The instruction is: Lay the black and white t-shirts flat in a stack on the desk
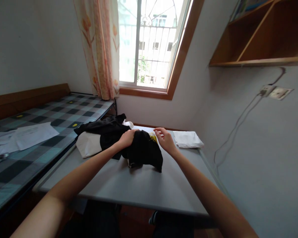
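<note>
A black garment (145, 150) with a yellow patterned patch hangs bunched over the middle of the grey table (129, 188). My left hand (127, 138) is closed on its upper left side, the fingertips partly hidden by the cloth. My right hand (165, 139) is just right of the yellow patch, fingers bent and apart, with nothing visible between them. Whether its fingertips touch the cloth I cannot tell. Behind my left hand lies a heap of black clothing (104, 127) with a cream-white piece (88, 144) at its left.
A folded white cloth (187, 139) lies at the table's back right, near the wall. To the left is a checkered bed (64, 114) with white papers (32, 135) on it. A curtained window (151, 46) is behind the table; a wooden shelf (258, 61) hangs at the upper right.
</note>
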Motion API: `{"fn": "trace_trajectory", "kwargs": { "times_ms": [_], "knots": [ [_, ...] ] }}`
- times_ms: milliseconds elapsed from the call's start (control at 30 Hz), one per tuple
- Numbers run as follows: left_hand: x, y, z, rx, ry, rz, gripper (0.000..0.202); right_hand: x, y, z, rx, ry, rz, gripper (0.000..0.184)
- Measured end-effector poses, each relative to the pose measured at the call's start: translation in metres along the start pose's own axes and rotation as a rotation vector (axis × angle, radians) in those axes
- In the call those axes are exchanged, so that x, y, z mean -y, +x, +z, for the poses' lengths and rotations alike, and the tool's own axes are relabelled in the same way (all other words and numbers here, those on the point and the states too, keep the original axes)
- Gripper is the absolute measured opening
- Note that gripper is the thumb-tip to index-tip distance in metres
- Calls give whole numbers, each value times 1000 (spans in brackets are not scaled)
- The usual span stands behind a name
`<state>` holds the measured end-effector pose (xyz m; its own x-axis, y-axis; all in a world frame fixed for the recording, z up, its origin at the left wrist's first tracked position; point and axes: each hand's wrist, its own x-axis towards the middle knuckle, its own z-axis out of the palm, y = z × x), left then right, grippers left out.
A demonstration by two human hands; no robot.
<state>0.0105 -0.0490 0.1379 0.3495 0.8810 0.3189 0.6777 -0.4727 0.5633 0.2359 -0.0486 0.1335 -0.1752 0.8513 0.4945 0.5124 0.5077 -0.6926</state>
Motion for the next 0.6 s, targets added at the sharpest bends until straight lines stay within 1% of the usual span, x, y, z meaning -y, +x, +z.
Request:
{"fn": "trace_trajectory", "kwargs": {
  "times_ms": [67, 100, 133, 167, 233, 333, 400, 467, 533, 600],
  "knots": [
    [0, -1, -1, 25, 124, -102, 23, 11, -5, 1, 30, -58, -81, 30],
    [-1, -1, -1, 58, 162, -115, 23, 17, -8, 2, 61, -95, -117, 37],
    [-3, -2, -1, 97, 174, -99, 22, 22, -11, 3, 99, -126, -139, 42],
    [-5, -2, -2, 145, 175, -73, 21, 26, -13, 4, 145, -146, -142, 43],
    [-9, -3, -4, 245, 106, 6, 21, 31, -16, 6, 239, -153, -105, 34],
    [-11, -3, -13, 367, -71, 129, 27, 27, -17, 6, 346, -169, -50, 11],
    [-7, -3, -19, 407, -138, 201, 40, 21, -14, 4, 350, -167, -44, 10],
    [0, -4, -25, 409, -149, 238, 56, 14, -9, 1, 324, -92, -35, 13],
    [8, -5, -29, 383, -134, 227, 66, 7, -4, -2, 273, 37, 4, 18],
    [16, -7, -28, 386, -122, 199, 69, 0, 0, -5, 201, 161, 82, 24]
  ]
}}
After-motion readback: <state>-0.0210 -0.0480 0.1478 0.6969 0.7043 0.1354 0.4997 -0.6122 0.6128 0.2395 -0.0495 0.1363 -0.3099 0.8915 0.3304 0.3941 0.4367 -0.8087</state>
